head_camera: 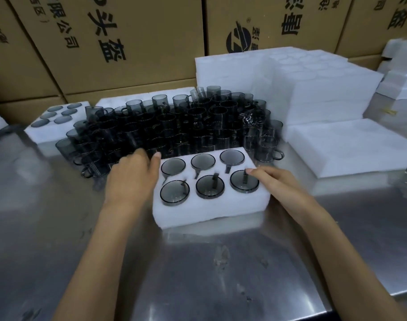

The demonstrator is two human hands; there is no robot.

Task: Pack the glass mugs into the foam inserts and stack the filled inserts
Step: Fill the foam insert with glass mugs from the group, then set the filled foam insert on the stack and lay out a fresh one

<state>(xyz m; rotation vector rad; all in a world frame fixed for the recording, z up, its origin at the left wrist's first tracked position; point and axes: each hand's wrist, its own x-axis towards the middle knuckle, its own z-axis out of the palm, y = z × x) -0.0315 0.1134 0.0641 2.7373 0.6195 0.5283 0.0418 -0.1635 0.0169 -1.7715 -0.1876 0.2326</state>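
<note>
Far on the left, a filled insert (58,122) is sitting on the counter (197,262), out of the way. Next to it, the loose glass mugs (174,126) are crowding together in a big bunch, near enough to grab.

The left hand (133,179) is touching the left side of the foam insert (209,205) with its thumb against the edge; its fingers are hidden behind the block, so I cannot tell if they are gripping. All six holes are holding mugs, handles tucked into the slots so the glass is staying safe.

The right hand (274,181) is lying loose on the right side, fingertips by a mug handle. I think both hands are getting ready to lift it.

Far right, empty inserts (325,93) are waiting in tall piles.
</note>
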